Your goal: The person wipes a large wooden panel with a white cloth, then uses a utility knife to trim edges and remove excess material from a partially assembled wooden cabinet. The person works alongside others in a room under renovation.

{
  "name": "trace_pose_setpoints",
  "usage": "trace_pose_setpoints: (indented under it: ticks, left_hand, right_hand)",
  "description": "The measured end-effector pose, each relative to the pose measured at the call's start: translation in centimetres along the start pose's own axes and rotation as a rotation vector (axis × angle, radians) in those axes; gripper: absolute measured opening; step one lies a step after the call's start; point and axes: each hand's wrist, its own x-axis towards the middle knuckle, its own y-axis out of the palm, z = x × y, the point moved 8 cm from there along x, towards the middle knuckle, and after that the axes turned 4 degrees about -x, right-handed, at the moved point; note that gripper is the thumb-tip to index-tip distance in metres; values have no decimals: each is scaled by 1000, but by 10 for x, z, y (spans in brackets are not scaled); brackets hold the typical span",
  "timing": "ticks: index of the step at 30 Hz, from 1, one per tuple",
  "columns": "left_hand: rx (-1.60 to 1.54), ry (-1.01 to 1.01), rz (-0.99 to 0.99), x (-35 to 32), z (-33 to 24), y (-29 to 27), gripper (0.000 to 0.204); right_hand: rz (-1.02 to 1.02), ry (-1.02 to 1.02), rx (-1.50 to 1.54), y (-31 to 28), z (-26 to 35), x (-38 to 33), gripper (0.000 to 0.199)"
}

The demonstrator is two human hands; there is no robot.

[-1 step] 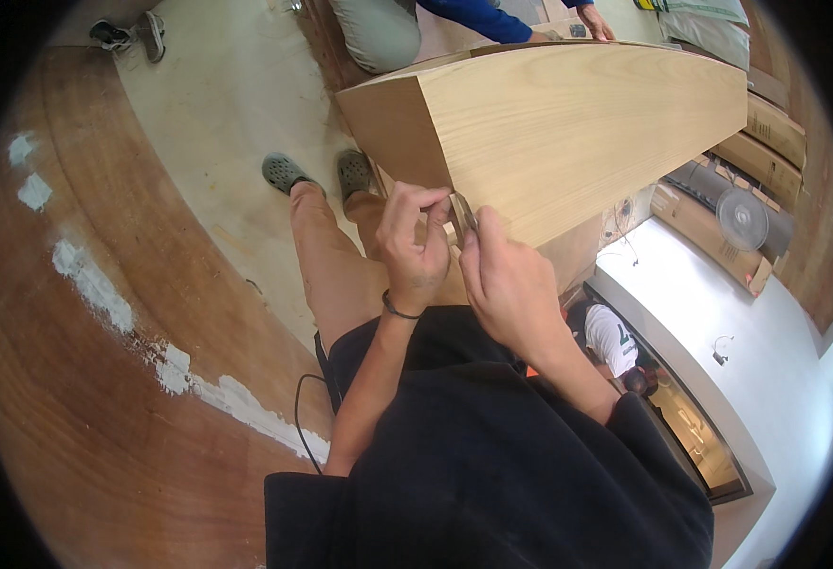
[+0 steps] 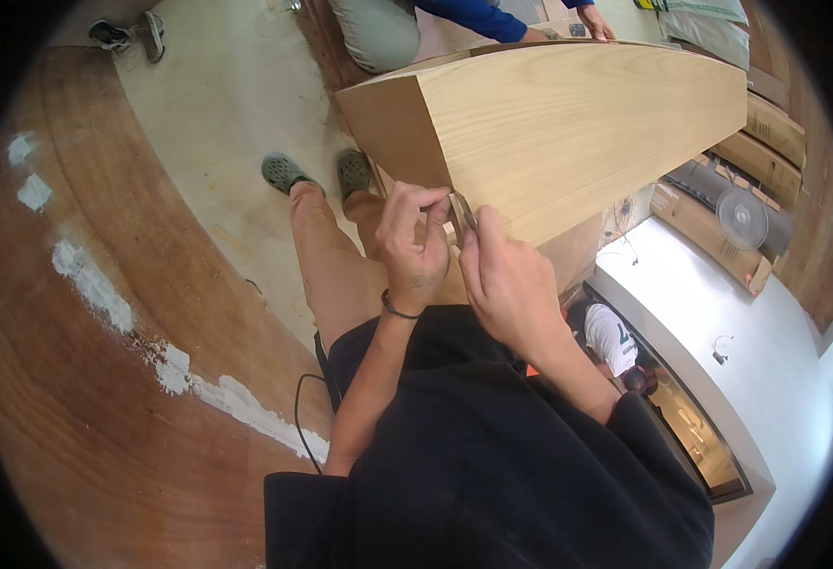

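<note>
A long box of light wood-grain board (image 2: 578,133) stands in front of me, its near corner between my hands. My left hand (image 2: 415,242) is closed, thumb and forefinger pinching a thin strip (image 2: 455,211) at that corner. My right hand (image 2: 511,280) is closed around a small, flat, dark metal piece that looks like a blade (image 2: 466,216); its lower part is hidden in my fingers. The blade-like piece lies against the strip, close to my left fingertips. What the strip is made of, and whether it is fixed to the box, I cannot tell.
Another person's hand (image 2: 595,21) rests at the box's far edge, beside a kneeling leg. A curved brown wooden surface (image 2: 179,284) with white filler patches is on the left. Cardboard boxes (image 2: 711,239) and a clear round disc (image 2: 742,218) lie right. Another person (image 2: 611,341) is lower right.
</note>
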Motion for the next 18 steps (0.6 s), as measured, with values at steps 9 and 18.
trace_pose_setpoints:
  ticks: [9, 18]
  left_hand:
    - [-21, -20, -6, -2, 2, -1, 8]
    - [-21, -39, 2, -3, 5, -1, 7]
  right_hand:
    - [39, -35, -7, -3, 3, 4, 20]
    - [56, -6, -12, -2, 4, 5, 20]
